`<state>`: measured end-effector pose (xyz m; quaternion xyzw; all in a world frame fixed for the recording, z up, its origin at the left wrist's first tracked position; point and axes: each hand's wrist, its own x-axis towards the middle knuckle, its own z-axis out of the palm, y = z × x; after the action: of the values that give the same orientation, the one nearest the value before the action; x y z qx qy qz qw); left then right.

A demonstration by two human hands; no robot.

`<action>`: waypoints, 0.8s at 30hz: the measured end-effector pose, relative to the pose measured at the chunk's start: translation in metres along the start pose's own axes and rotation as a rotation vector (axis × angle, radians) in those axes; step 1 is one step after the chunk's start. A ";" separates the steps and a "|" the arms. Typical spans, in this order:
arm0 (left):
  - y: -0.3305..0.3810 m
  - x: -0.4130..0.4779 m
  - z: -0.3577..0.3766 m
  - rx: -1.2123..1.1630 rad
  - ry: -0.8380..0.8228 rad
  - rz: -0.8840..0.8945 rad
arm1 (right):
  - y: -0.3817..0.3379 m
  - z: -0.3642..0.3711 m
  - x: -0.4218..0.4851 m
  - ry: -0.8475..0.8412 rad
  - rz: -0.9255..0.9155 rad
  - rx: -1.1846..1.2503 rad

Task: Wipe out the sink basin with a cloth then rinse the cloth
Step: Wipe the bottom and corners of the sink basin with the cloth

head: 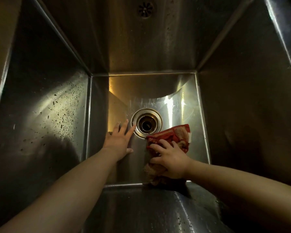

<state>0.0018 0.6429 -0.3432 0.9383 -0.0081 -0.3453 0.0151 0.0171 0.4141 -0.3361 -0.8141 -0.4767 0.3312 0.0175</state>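
Stainless steel forms the deep sink, seen from above, with the round drain open in the middle of its floor. Red with brownish patches, the cloth lies on the floor just right of the drain, its far left edge touching the drain's rim, and it stretches back from there toward the near wall. The right hand rests on top of the cloth on the near-right side of the drain, fingers spread and pressed down on the fabric rather than closed around it. The cloth's near end looks bunched beneath the palm, though the dim light makes that hard to confirm. The left hand lies flat on the bare floor just left of the drain, released and holding nothing, its fingers straight and one fingertip reaching the drain's rim. Droplets speckle the wall well left of the drain. On the wall beyond the drain, high up, sits a small round grille.
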 end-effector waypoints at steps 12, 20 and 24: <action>-0.004 0.002 -0.001 0.003 0.038 0.011 | 0.060 -0.036 0.012 0.086 0.124 -0.067; -0.006 0.003 -0.005 0.027 0.051 0.019 | 0.063 -0.038 0.020 0.320 0.613 0.144; -0.006 0.005 -0.008 -0.015 0.083 0.008 | 0.060 -0.035 0.020 0.295 0.607 0.225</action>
<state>0.0109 0.6485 -0.3410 0.9516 -0.0087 -0.3061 0.0239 0.0896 0.4071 -0.3397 -0.9506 -0.1661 0.2507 0.0767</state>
